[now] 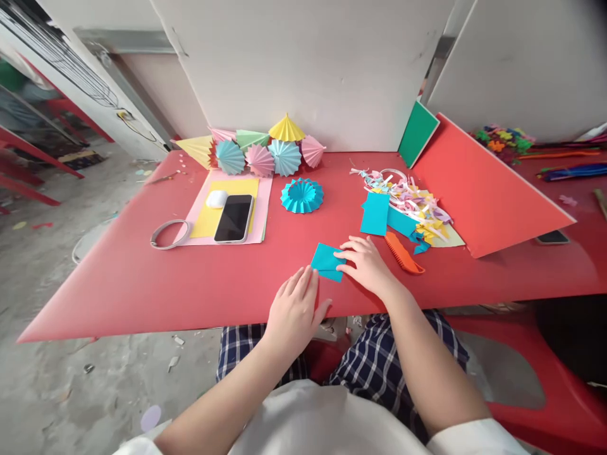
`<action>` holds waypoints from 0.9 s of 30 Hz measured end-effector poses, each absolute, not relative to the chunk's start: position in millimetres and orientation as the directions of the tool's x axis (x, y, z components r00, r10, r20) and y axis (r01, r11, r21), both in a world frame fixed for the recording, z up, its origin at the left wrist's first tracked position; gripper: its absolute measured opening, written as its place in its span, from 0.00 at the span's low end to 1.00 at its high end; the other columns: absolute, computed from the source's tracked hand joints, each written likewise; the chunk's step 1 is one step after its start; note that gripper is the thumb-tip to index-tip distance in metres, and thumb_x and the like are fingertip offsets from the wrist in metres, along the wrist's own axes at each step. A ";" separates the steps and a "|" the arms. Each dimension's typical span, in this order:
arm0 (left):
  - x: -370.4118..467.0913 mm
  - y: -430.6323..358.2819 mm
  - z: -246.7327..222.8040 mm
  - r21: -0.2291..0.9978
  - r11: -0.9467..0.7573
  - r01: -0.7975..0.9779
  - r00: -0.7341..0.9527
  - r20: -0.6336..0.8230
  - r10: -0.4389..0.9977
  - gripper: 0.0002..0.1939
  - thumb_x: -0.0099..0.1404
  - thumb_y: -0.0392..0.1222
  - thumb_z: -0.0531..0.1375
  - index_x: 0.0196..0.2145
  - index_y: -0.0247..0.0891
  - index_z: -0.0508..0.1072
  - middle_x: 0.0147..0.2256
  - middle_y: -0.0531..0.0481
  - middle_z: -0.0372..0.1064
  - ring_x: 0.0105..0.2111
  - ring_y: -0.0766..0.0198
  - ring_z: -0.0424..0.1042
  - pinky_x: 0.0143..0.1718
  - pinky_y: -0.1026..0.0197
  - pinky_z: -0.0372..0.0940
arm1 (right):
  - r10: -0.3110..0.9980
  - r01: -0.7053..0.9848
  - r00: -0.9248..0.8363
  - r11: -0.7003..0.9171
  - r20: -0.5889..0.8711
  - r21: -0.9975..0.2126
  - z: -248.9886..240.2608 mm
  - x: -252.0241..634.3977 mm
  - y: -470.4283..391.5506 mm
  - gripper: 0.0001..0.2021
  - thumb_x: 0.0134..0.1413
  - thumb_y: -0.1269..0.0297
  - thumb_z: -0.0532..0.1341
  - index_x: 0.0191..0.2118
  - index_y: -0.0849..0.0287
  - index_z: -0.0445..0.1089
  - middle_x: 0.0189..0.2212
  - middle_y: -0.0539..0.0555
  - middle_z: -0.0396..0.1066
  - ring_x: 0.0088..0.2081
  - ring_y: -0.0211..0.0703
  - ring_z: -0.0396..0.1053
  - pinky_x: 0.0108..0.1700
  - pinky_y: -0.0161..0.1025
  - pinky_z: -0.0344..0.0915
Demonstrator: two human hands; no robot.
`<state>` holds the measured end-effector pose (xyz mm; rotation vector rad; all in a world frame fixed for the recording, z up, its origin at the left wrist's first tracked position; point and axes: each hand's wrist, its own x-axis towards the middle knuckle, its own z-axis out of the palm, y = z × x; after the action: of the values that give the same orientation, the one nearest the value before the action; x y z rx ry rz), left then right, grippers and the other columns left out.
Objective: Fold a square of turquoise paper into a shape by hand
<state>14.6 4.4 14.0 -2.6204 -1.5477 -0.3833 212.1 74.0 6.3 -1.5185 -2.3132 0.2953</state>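
A small folded sheet of blue paper [327,260] lies on the red table in front of me, a crease running across its lower part. At its lower left corner rest the fingertips of my left hand [294,309], which lies flat with the thumb apart. My right hand [365,265] is on the paper's right side, fingers spread and nothing gripped. Just right of that hand is an orange cutter-like tool [402,253]. Beyond it lie another blue paper piece [375,213] and a pile of paper strips [412,199].
A pleated blue paper ring [302,196] stands mid-table. Behind it are several folded paper cones [260,160]. At left, a phone [234,218] and white case [217,199] lie on paper sheets, beside a tape ring [169,234]. A red board [478,189] leans at right.
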 end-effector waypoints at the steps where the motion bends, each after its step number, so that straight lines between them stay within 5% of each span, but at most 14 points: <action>1: 17.3 5.1 11.9 0.075 -0.492 0.867 0.462 0.247 0.852 0.28 0.67 0.53 0.48 0.55 0.27 0.62 0.55 0.36 0.61 0.55 0.52 0.61 0.52 0.52 0.61 | 0.914 0.852 -0.346 0.400 0.210 -0.338 6.5 207.6 69.4 0.10 0.50 0.61 0.62 0.40 0.53 0.74 0.43 0.55 0.71 0.53 0.54 0.61 0.58 0.61 0.48; 9: -0.5 9.9 -3.4 0.070 -0.649 0.758 0.642 0.102 0.760 0.36 0.64 0.62 0.44 0.60 0.32 0.53 0.61 0.35 0.48 0.62 0.48 0.47 0.58 0.42 0.48 | 0.902 0.869 -0.322 0.401 0.287 -0.289 2.1 189.9 39.4 0.12 0.50 0.54 0.61 0.33 0.57 0.73 0.33 0.55 0.70 0.44 0.50 0.66 0.58 0.60 0.50; 17: -9.6 15.1 -0.3 0.125 -0.713 0.690 0.712 0.061 0.700 0.44 0.57 0.71 0.41 0.62 0.38 0.48 0.62 0.32 0.42 0.62 0.42 0.43 0.57 0.37 0.43 | 0.903 0.826 -0.422 0.420 0.080 -0.377 4.1 197.4 58.0 0.22 0.55 0.58 0.57 0.55 0.55 0.63 0.57 0.57 0.60 0.63 0.58 0.46 0.59 0.59 0.51; 21: -6.8 30.9 1.8 0.140 -0.751 0.645 0.753 0.052 0.657 0.47 0.56 0.72 0.38 0.61 0.34 0.51 0.62 0.30 0.42 0.62 0.42 0.43 0.57 0.37 0.41 | 0.870 0.788 -0.492 0.458 0.028 -0.411 8.6 196.7 79.3 0.20 0.57 0.66 0.55 0.56 0.55 0.62 0.57 0.55 0.61 0.60 0.51 0.54 0.60 0.56 0.50; 27: -2.9 65.1 9.2 0.098 -0.776 0.623 0.777 0.034 0.628 0.47 0.59 0.70 0.37 0.58 0.23 0.56 0.60 0.29 0.49 0.61 0.45 0.49 0.59 0.42 0.41 | 0.846 0.763 -0.532 0.469 -0.020 -0.444 27.3 190.2 105.0 0.20 0.55 0.70 0.56 0.54 0.54 0.65 0.49 0.56 0.68 0.51 0.47 0.65 0.51 0.46 0.65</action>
<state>-2.9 65.1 9.2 -3.0380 -1.0712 -0.1039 190.2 105.0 27.3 -1.3961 -2.5130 0.6030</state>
